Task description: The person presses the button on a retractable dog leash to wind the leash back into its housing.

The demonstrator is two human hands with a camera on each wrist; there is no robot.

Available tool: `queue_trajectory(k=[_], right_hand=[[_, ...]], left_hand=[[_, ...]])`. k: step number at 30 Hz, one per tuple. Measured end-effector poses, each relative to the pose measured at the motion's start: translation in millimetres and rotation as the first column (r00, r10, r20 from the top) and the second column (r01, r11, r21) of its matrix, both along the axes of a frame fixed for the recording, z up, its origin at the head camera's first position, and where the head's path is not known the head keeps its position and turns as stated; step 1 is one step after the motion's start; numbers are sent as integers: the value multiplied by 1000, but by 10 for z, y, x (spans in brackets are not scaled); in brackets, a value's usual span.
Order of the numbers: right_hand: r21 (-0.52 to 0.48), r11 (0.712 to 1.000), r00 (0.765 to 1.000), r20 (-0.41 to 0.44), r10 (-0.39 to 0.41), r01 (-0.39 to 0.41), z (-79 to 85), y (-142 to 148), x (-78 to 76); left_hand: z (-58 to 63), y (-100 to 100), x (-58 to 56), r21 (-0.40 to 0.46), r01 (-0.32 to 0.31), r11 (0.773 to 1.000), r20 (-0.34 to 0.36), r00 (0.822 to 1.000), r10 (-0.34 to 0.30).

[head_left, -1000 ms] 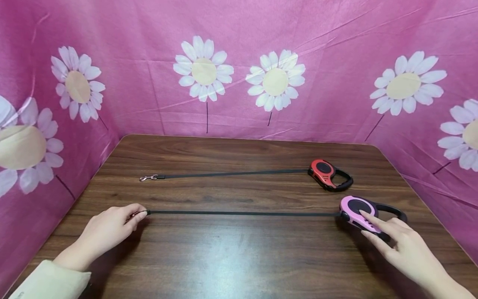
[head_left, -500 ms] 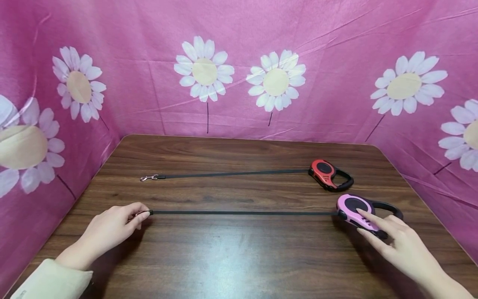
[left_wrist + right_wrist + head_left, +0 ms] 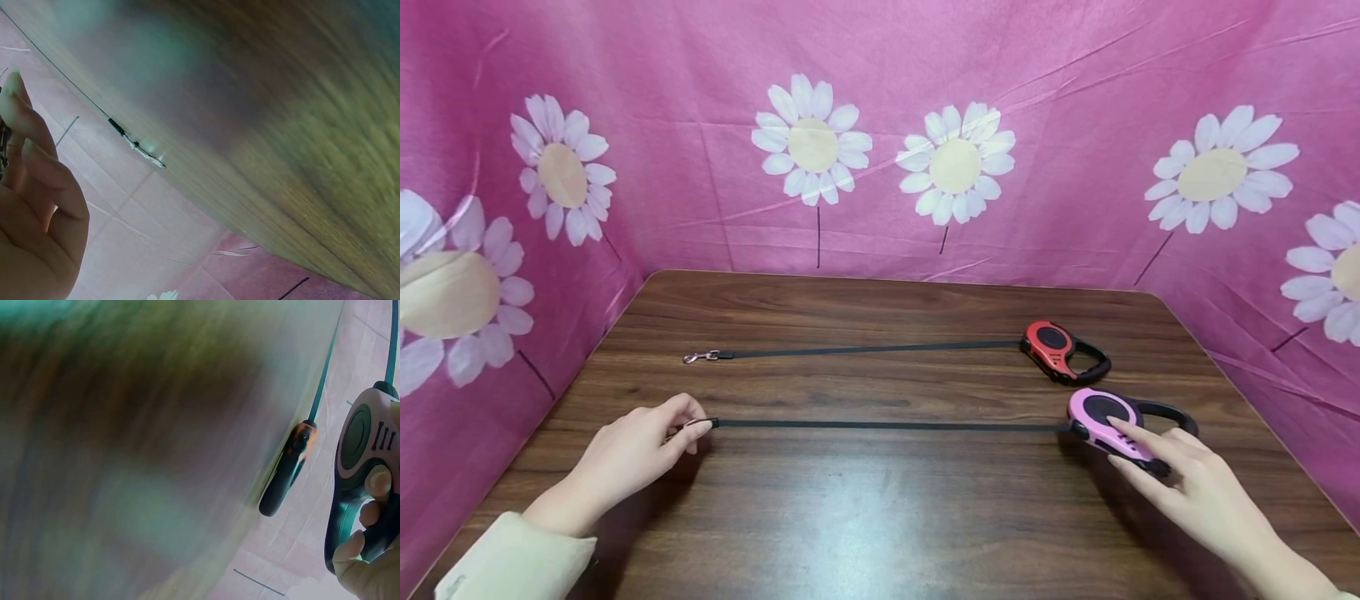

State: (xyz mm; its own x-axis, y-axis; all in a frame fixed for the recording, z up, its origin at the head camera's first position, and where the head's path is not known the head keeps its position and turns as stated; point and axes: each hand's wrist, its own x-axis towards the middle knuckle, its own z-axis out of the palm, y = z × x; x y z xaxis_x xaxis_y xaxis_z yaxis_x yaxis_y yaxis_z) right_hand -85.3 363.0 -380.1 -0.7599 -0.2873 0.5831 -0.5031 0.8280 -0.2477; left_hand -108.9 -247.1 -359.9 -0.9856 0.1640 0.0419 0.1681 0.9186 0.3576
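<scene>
One red leash [image 3: 1049,340] and one pink leash [image 3: 1102,432] make two, their two black straps [image 3: 880,426] running across mid-frame. There are two hands, a left hand [image 3: 636,450] lower left and a right hand [image 3: 1198,493] lower right, one table [image 3: 880,385] and six printed daisies [image 3: 812,146] above.

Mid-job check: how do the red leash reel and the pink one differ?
The red reel lies on the table untouched; the right hand grips the pink reel, which is nearer the head camera. The red reel's metal clip lies uncovered; the left hand pinches the end of the pink reel's strap. Both have a black loop handle and a dark strap drawn out to the person's left.
</scene>
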Motion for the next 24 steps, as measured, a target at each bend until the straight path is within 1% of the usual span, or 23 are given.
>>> queue_trajectory(k=[6, 10, 13, 16, 20, 22, 24], right_hand=[[-5, 1000, 1000, 22, -18, 19, 24, -45, 2], [-15, 999, 999, 30, -34, 34, 37, -69, 6], [-27, 999, 999, 36, -30, 31, 36, -82, 3], [-39, 999, 999, 36, -23, 24, 33, -92, -2], [-44, 999, 1000, 29, -11, 12, 35, -103, -9], [-43, 999, 1000, 27, -5, 6, 46, -114, -10], [-38, 999, 1000, 29, 0, 1, 66, -132, -8]], left_hand=[[9, 15, 5, 40, 16, 999, -13, 1000, -15], [20, 25, 3, 85, 48, 995, -25, 999, -46], [25, 25, -7, 137, 83, 987, -25, 996, -80], [31, 25, -21, 204, 113, 972, -24, 994, -111], [32, 28, -41, 303, 148, 941, -14, 988, -151], [32, 33, -51, 342, 158, 926, -1, 986, -168], [37, 42, -58, 377, 153, 914, 19, 985, -173]])
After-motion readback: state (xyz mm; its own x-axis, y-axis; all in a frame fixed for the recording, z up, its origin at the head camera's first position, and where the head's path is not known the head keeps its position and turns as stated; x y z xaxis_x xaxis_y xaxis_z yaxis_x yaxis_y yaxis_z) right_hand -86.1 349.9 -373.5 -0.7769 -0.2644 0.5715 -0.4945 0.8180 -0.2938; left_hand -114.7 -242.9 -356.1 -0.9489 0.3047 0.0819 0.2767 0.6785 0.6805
